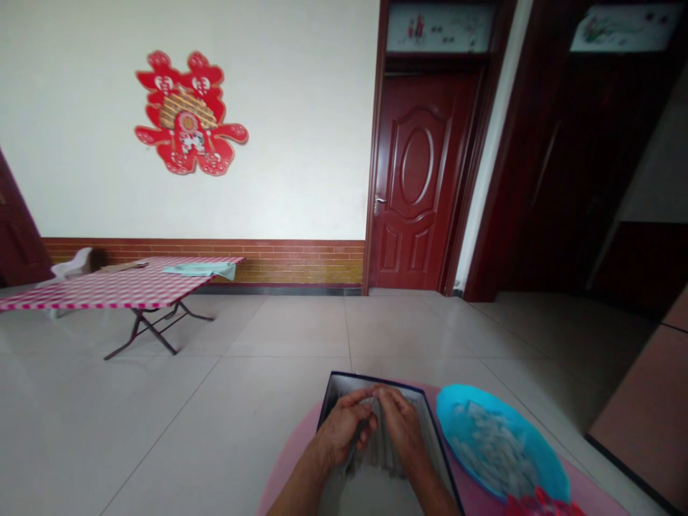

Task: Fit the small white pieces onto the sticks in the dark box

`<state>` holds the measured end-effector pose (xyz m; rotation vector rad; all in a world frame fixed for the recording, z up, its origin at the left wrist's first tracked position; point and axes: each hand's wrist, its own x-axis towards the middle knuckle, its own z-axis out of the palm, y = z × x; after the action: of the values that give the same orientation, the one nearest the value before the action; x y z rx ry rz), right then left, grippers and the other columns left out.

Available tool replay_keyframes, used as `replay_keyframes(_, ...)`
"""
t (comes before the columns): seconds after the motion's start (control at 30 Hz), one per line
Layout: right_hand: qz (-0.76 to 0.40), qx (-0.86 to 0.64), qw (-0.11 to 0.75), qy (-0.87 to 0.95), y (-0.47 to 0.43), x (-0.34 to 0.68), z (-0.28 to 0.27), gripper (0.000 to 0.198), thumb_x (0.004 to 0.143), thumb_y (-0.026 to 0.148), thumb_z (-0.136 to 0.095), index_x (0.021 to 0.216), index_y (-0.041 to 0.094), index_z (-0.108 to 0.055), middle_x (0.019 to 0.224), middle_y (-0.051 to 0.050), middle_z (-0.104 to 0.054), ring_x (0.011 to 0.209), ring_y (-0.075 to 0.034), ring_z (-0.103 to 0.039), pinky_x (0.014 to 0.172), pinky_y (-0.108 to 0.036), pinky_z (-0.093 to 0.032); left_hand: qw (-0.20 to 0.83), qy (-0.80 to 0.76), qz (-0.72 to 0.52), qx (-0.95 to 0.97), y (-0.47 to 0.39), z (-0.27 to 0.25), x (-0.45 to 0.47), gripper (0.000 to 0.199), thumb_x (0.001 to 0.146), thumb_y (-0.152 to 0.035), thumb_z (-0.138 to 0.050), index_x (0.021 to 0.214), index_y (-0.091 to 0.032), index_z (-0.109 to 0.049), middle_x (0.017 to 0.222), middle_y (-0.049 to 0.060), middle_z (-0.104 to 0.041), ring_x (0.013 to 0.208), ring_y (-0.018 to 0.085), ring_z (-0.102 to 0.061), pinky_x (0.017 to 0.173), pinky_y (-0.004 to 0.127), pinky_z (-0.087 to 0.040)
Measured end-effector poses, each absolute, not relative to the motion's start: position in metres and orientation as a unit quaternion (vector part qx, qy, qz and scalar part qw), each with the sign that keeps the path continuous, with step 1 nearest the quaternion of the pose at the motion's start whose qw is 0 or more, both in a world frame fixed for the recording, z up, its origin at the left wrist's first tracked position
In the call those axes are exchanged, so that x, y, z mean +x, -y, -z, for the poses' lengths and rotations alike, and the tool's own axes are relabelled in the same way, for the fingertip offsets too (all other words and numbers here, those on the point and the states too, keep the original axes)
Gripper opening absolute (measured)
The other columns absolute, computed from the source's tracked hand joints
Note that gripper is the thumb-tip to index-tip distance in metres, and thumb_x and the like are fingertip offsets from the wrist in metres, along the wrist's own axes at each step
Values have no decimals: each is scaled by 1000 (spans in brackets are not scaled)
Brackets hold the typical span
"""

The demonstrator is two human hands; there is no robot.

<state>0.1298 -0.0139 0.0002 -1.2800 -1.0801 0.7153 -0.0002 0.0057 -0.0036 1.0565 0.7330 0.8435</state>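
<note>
A shallow open box (441, 437) with a dark blue rim stands in front of me. Inside it lie several thin grey strips (388, 459), side by side; their kind is not clear. My left hand (347, 423) is over the box with its fingers curled closed. My right hand (396, 416) meets it, thumb and fingers pinched together at the left fingertips. Whatever is between the fingers is small, greyish and partly hidden. To the right of the box sits a light blue basin (448, 423) holding a pile of pale, translucent small pieces (497, 444).
Box and basin rest on a pink round surface (290, 459). Something red and shiny (542, 504) lies at the basin's near edge. Farther left stands a folding table (123, 283) with a checked cover and a pale green cloth (201, 269). A pinkish cabinet side (645, 416) is at right.
</note>
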Motion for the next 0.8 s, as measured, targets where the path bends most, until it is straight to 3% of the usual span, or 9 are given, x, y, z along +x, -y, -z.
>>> replay_keyframes(0.27,-267,-582,651,406,21,133,-6,36,80,50,-48,89,22,-67,95,-7,-72,92,-22,-64,83,-33,-48,679,-446,-385,439,-5,-10,19,54,72,-27,-60,123,-9,-55,54,-5,-55,37,7,-39,35,18,-23)
replay_keyframes(0.6,-208,-577,671,417,16,122,3,24,79,34,-48,92,21,-64,94,-7,-70,92,-22,-63,84,-33,-48,713,-397,-459,352,-10,-6,19,39,78,-23,-61,116,-15,-54,57,-6,-53,37,6,-38,34,15,-24)
replay_keyframes(0.8,-176,-578,660,446,5,140,-29,26,80,29,-46,95,21,-65,97,-5,-71,93,-20,-64,84,-31,-48,729,-370,-469,334,-10,-11,12,36,79,-22,-62,113,-17,-56,60,-6,-54,37,5,-39,34,14,-25)
